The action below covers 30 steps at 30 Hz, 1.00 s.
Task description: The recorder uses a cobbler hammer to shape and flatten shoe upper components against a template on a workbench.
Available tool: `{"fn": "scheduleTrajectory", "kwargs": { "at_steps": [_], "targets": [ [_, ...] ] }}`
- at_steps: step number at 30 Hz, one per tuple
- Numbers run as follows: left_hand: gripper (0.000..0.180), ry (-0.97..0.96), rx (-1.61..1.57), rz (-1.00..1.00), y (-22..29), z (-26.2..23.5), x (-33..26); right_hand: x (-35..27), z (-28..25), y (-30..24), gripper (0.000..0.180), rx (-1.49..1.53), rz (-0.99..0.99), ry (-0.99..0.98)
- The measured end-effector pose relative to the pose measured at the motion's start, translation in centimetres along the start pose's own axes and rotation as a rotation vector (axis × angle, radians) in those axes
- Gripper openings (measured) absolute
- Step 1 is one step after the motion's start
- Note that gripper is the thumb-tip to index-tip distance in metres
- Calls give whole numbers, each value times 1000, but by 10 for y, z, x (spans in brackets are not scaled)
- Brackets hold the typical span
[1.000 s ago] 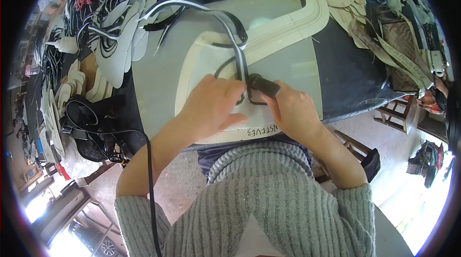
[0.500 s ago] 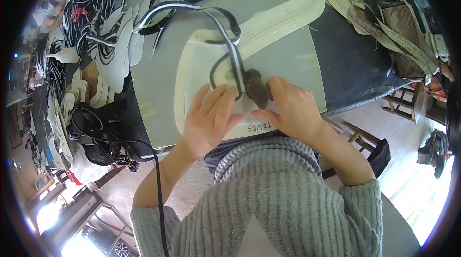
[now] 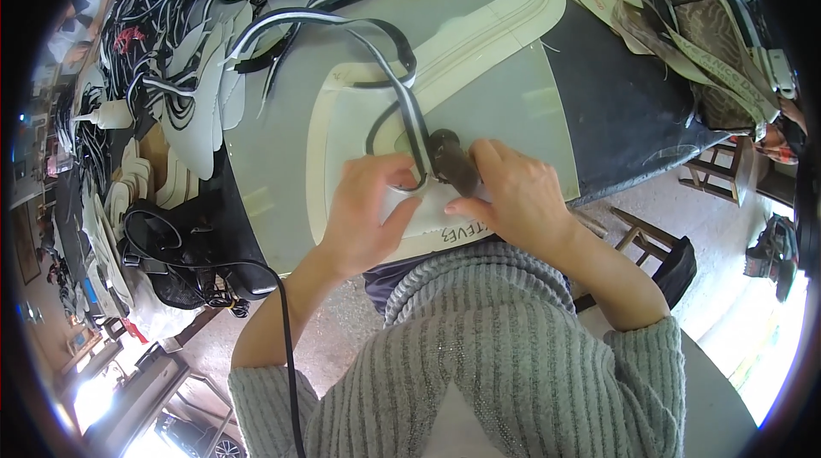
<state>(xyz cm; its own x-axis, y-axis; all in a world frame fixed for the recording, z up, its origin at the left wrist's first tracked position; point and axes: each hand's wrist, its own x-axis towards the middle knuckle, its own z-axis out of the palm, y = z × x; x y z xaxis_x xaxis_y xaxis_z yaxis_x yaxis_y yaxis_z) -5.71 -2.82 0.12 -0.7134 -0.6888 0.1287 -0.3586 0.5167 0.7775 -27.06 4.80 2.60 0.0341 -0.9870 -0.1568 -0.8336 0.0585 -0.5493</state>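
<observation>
Two hands at the near edge of one grey work table point(image 3: 265, 159). Right hand point(image 3: 513, 197) closed around one small dark tool point(image 3: 451, 163), long axis running from the palm up-left toward the table's far side, tip against one black-and-white striped strap point(image 3: 402, 94). Left hand point(image 3: 368, 214) pressed flat, fingers spread, on one cream flat pattern piece point(image 3: 342, 124), gripping nothing visible. Strap looping away toward the far left. Many cut sole shapes point(image 3: 188, 116) heaped left, too many to count.
</observation>
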Motion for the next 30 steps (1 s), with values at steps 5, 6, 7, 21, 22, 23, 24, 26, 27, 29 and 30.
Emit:
{"fn": "scheduleTrajectory", "kwargs": {
  "at_steps": [5,6,7,21,22,23,24,26,27,29,30],
  "targets": [
    [37,125,6,-22,0,9,-9,1,-1,-3,53,-4,9,-4],
    [37,125,3,-23,3,12,-10,2,-1,-2,53,-3,10,-8],
    [36,166,50,-45,9,16,-12,2,-2,-1,54,-2,11,-11],
    [37,310,101,-114,17,32,-16,1,-2,-1,52,-1,-3,4],
    [36,321,106,-136,20,32,-16,1,-1,-1,52,2,-1,6],
    [35,331,112,-159,21,32,-15,1,-1,-1,52,3,2,7],
    [35,331,112,-160,22,32,-15,1,-1,-1,51,6,0,5],
    [35,306,129,-176,23,31,-15,1,-2,0,51,9,-2,3],
    [35,308,128,-178,22,31,-15,1,-2,0,51,10,-4,0],
    [32,289,138,-131,20,31,-16,2,-2,1,51,8,-7,-6],
    [32,291,138,-134,18,30,-17,2,-2,1,51,6,-14,2]
  ]
}}
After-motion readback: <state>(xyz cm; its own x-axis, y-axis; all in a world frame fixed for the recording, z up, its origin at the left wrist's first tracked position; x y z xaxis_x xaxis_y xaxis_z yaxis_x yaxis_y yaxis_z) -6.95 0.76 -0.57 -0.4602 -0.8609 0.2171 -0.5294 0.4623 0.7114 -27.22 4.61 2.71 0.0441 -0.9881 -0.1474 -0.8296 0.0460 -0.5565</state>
